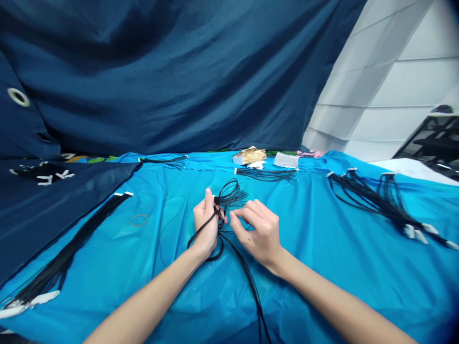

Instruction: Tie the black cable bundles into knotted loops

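A bundle of thin black cables (247, 272) runs from my hands down over the blue sheet to the bottom edge. My left hand (208, 224) is closed round its upper part, thumb pointing up, with a white connector end by the thumb. Loops of cable fan out above the fingers and one loop hangs round the wrist. Just to the right, my right hand (256, 229) has thumb and index finger pinched together beside the loops; what lies between the fingertips is too small to tell.
Black cable bundles with white ends lie at the left (79, 234), the right (376, 200) and the back centre (265, 174). A gold packet (251, 155), a clear bag (286, 160) and a thin brown ring (139, 220) rest on the blue sheet (308, 286). Dark blue fabric hangs behind.
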The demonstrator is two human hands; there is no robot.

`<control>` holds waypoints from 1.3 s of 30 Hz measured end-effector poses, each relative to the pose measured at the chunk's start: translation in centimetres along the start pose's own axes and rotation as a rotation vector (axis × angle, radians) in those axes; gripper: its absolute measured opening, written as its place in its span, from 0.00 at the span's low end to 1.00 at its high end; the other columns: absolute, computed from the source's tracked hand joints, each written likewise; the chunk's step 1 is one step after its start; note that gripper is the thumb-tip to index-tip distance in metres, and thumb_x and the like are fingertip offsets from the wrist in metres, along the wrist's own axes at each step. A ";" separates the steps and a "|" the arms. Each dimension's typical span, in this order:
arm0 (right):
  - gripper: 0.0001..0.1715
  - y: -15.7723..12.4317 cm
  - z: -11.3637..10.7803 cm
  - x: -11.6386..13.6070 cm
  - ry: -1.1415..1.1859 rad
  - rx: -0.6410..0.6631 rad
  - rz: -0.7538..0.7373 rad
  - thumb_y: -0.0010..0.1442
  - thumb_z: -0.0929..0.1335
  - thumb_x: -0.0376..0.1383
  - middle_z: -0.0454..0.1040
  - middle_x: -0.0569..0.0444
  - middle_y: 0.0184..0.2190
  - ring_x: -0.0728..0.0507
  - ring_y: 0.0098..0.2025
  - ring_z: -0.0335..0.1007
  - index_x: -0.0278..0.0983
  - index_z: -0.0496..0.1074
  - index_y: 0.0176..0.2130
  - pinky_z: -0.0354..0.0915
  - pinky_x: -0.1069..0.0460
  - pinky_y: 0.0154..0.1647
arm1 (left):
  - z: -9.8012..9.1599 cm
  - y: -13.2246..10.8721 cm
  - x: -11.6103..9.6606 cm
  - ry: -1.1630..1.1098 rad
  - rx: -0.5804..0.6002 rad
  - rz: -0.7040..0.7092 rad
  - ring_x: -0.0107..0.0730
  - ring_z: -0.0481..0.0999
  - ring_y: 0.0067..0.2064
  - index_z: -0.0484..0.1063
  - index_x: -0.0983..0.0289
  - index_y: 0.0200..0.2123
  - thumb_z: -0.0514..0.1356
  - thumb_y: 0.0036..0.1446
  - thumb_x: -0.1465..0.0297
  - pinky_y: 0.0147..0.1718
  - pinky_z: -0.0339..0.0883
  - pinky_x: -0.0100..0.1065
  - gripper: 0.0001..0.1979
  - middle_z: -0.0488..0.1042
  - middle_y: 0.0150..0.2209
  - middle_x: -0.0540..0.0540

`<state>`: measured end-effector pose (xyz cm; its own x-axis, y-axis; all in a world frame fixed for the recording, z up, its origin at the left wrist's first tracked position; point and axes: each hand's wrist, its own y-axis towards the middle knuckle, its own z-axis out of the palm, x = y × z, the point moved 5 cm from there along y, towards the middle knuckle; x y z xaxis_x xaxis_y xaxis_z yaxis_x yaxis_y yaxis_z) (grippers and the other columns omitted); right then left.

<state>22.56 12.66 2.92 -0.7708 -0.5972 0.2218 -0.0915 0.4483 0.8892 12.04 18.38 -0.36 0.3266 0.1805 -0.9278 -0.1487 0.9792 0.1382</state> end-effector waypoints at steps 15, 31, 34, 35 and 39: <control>0.03 -0.5 0.2 -0.3 0.056 -0.034 -0.138 0.54 0.68 0.29 0.71 0.55 0.24 0.50 0.28 0.60 0.34 0.71 0.33 0.58 0.54 0.29 | 0.8 -0.7 0.2 0.065 0.113 -0.141 0.23 0.50 0.16 0.54 0.61 0.15 0.54 0.53 0.54 0.16 0.44 0.30 0.22 0.52 0.13 0.46; 0.04 -0.4 0.2 0.1 -0.039 -0.040 -0.205 0.55 0.67 0.30 0.71 0.55 0.24 0.49 0.28 0.57 0.34 0.71 0.34 0.57 0.53 0.28 | 1.0 -0.8 0.6 0.017 0.139 -0.168 0.19 0.50 0.15 0.55 0.63 0.15 0.58 0.48 0.52 0.15 0.42 0.28 0.24 0.51 0.12 0.45; 0.03 -0.4 0.3 0.0 -0.043 -0.042 -0.214 0.56 0.66 0.30 0.71 0.54 0.25 0.49 0.29 0.58 0.34 0.71 0.34 0.58 0.54 0.29 | 1.3 -0.8 0.6 -0.017 0.170 -0.180 0.18 0.51 0.13 0.54 0.63 0.15 0.58 0.45 0.50 0.14 0.45 0.26 0.25 0.52 0.11 0.44; 0.03 -0.4 0.3 0.0 -0.040 -0.043 -0.214 0.56 0.66 0.29 0.71 0.54 0.25 0.49 0.29 0.58 0.33 0.71 0.34 0.58 0.54 0.29 | 1.3 -0.8 0.6 -0.029 0.179 -0.182 0.18 0.51 0.13 0.54 0.63 0.15 0.59 0.44 0.49 0.13 0.45 0.26 0.26 0.52 0.10 0.43; 0.04 -0.5 0.3 -0.2 0.001 -0.043 -0.201 0.56 0.66 0.29 0.70 0.54 0.26 0.49 0.29 0.60 0.33 0.70 0.35 0.59 0.54 0.30 | 1.4 -0.7 0.6 -0.063 0.176 -0.192 0.18 0.51 0.13 0.54 0.63 0.14 0.61 0.40 0.48 0.13 0.45 0.25 0.27 0.52 0.10 0.43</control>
<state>22.52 12.77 2.33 -0.7394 -0.6722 0.0381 -0.2164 0.2908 0.9320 13.69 17.94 -0.50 0.3913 -0.0105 -0.9202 0.0843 0.9961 0.0245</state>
